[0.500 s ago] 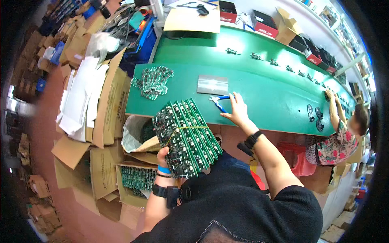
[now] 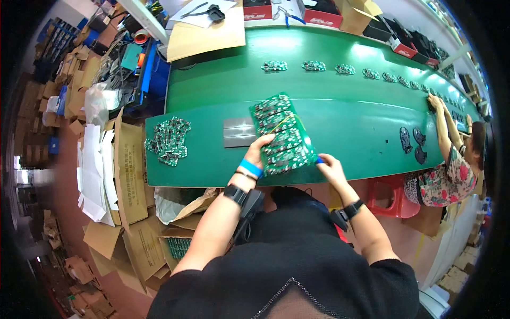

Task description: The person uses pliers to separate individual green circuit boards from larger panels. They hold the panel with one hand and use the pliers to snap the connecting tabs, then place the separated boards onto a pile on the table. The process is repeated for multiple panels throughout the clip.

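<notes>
Green circuit boards, bundled into one stack (image 2: 280,133) with a yellow rubber band across it, are what I see in my left hand (image 2: 258,150): the fingers are closed over the stack's near left edge, thumb on top, and the stack tilts up off the green conveyor table (image 2: 345,119), leaning away toward the far side. My right hand (image 2: 332,167) is pinched on something small and blue (image 2: 319,160) right at the stack's near right corner; I cannot tell what it is, nor whether it touches the boards. A blue wristband and a black watch sit on my left wrist, another black watch on my right.

Just left of the stack, partly behind it, a grey flat plate (image 2: 238,132) lies on the table. Farther left, near the table's end, a loose heap of small green boards (image 2: 167,140) is spread out. Along the far side a row of single boards (image 2: 313,66) runs off to the right. Three dark oval parts (image 2: 413,143) lie to the right, near a co-worker in a flowered top (image 2: 443,178) who reaches both arms onto the table. Open cardboard boxes (image 2: 127,175) and white sheets crowd the floor at my left.
</notes>
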Demonstrator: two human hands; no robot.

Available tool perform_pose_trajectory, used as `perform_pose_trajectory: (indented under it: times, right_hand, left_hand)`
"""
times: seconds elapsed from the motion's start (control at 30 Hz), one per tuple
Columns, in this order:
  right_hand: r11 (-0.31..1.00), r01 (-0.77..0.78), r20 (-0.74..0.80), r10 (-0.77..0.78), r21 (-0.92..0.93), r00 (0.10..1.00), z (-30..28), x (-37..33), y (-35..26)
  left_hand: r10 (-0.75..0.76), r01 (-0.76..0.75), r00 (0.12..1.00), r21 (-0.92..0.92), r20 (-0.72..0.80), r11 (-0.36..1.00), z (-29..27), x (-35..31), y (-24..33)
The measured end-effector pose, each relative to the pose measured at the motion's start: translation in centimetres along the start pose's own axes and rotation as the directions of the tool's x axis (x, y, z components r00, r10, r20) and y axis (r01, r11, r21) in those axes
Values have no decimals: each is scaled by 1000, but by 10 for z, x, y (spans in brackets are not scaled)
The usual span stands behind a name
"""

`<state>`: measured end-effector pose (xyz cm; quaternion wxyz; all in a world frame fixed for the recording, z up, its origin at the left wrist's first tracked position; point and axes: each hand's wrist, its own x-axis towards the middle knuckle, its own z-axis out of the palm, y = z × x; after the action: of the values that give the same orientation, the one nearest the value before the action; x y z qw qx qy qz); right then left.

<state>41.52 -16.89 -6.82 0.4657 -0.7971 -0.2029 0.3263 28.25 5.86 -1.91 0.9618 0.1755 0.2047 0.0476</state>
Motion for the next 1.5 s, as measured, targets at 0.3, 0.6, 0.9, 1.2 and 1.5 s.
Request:
perform_pose_trajectory:
  times: [0.3,0.6,0.9,1.2,1.5]
  right_hand:
    - [577,-34,-78,168,816,983,-51,-69,-36]
    - [637,-204,183,100,743,978,-1,-101,-93]
    - [472,-474,422,219,743,880,83,-60,-80]
    - [374,-381,297,265,845,917,96,-35,-59]
    - [135,-266,243,163,954,956,100,5,-56]
  left_hand:
    - [132,-132,991,54,0,990,-4,109,-40]
    - [203,249,935,945,-292,214,6,114,-35]
    - [-277,186,960,651,38,736,7,129,4]
    - [18,76,996,954,-85,292,21,143,17]
    - [119,-288,947,953,298,-94,3,145,22]
